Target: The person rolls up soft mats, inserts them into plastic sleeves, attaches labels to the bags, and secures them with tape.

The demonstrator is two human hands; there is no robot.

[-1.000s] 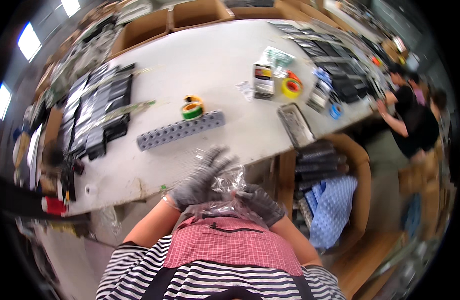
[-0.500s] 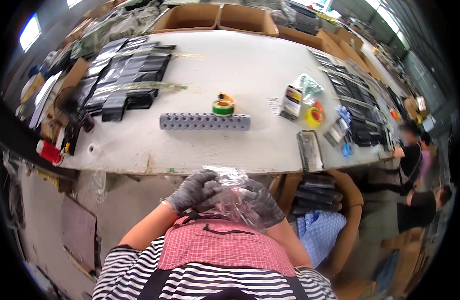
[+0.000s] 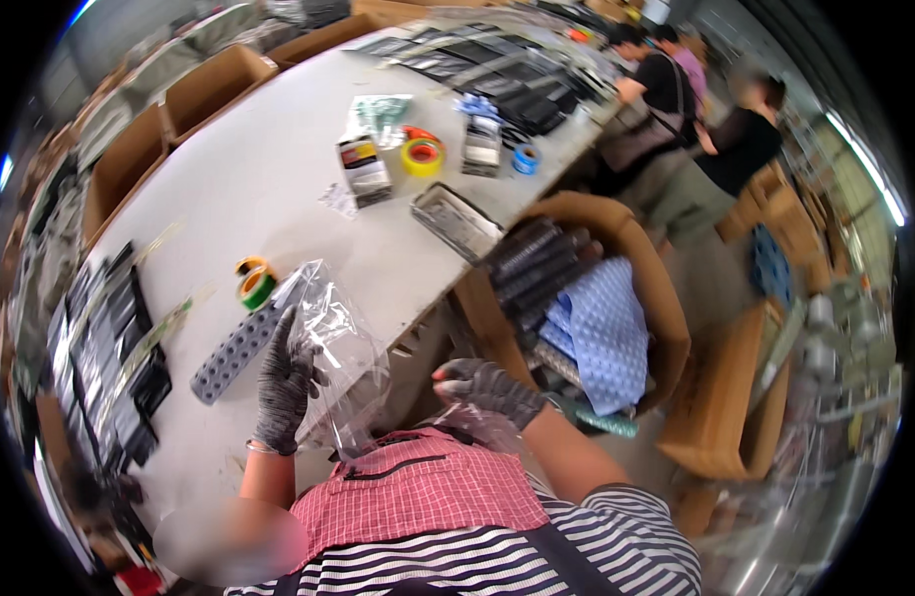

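Observation:
My left hand [image 3: 287, 389], in a dark grey knit glove, grips a clear plastic bag [image 3: 350, 343] by its left side. The bag stands up crumpled and shiny over the table's near edge. A grey roll with dark dots [image 3: 229, 356] lies on the table just left of this hand. My right hand [image 3: 489, 389], gloved alike, hovers off the table edge with its fingers curled together. Whatever they may hold is hidden. Beneath it, more clear plastic film [image 3: 482, 425] bunches against my red checked apron [image 3: 418, 482].
On the white table [image 3: 279, 159] are green tape [image 3: 256, 288], yellow tape [image 3: 422, 156], a grey tray [image 3: 457, 221] and flat black packs [image 3: 110, 348]. A carton [image 3: 666, 348] to the right holds dark rolls and blue dimpled cloth [image 3: 609, 333]. Co-workers [image 3: 741, 149] stand beyond.
My view has swung to the right. My hands, close together before, are now apart: the left has lifted the clear bag up toward the dotted roll, the right is nearer the carton.

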